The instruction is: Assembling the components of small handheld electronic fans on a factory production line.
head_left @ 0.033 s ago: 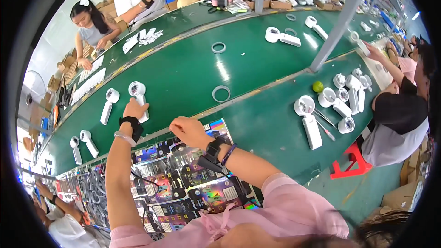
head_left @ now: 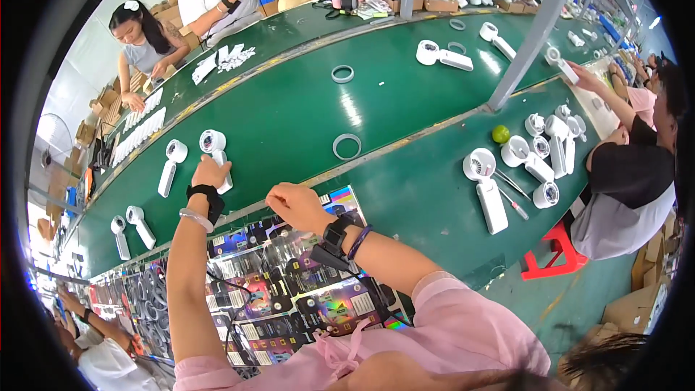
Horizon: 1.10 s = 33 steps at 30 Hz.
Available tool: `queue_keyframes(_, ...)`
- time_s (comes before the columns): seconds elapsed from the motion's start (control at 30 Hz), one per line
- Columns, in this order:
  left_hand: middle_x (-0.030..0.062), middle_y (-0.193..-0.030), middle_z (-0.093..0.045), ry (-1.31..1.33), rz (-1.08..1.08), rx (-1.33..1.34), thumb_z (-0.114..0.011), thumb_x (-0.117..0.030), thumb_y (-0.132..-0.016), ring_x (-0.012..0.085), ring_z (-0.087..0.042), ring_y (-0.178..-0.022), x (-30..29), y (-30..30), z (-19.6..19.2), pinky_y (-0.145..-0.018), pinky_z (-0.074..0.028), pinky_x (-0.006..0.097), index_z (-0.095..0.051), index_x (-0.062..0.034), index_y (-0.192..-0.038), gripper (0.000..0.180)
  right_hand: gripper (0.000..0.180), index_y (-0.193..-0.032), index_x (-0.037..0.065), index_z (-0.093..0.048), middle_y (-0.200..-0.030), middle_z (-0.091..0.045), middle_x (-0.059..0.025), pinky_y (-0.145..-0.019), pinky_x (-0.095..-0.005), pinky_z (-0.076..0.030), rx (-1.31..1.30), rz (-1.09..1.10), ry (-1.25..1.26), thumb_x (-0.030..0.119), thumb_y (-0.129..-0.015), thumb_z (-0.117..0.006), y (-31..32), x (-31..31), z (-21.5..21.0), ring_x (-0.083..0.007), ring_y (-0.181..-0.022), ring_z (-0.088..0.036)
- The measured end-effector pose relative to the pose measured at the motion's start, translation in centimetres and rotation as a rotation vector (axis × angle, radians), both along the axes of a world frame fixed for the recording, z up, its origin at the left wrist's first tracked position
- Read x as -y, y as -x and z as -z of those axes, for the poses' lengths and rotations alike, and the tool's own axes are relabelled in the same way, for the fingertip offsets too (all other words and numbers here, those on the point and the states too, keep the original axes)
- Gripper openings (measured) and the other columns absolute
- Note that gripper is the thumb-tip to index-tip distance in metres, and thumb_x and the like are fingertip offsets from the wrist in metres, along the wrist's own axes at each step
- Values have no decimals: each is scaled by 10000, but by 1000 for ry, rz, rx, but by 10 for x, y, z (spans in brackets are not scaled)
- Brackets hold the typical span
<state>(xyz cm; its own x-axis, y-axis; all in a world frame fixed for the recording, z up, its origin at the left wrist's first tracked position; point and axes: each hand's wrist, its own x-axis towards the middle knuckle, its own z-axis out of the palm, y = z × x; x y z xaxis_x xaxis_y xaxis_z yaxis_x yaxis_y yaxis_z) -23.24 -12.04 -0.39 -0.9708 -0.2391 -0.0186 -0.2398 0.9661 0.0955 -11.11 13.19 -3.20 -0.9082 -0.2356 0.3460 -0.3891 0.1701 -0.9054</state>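
My left hand is closed around the handle of a white handheld fan, whose round head points away from me over the green belt. Just left of it lies another white handheld fan, apart from my hand. My right hand hangs over the near edge of the belt, fingers curled into a loose fist, with nothing showing in it. A grey ring lies on the belt beyond my right hand. Below both wrists are shiny printed packaging sheets.
Two more white fans lie at the left. On the green side table at right are a fan with an open head, tweezers, a screwdriver, and a green fruit. A grey post rises beside the belt. Co-workers sit around.
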Motion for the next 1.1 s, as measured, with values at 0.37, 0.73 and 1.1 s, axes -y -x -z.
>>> queue_keyframes(0.37, 163, -1129, -560, -314, 1026, -5, -679, -213, -805, 275, -625, -918, -182, -9, -33, -810, -508, 384, -546, -32, -1206, 460, 204, -774, 53, -614, -748, -615, -137, -604, -459, -468, -30, 90, -70, 222, -870, -554, 4, 5, 6, -343, -696, -614)
queue_keyframes(0.73, 189, -916, -648, 5, 770, -60, -559, -91, -800, 388, -637, -857, -277, 70, -7, -719, -505, 496, -429, -37, -1148, 376, 120, -816, 61, -607, -786, -629, -140, -645, -466, -478, 4, 99, -73, 156, -857, -546, 0, 0, -6, -354, -753, -618)
queue_keyframes(1.1, 166, -1034, -622, 148, 681, 10, -664, -167, -738, 322, -633, -957, -281, 118, -6, -762, -536, 445, -679, -93, -946, 221, 50, -816, 76, -582, -764, -610, -110, -606, -427, -472, 101, 38, 14, 100, -848, -551, 4, 2, -5, -339, -717, -612)
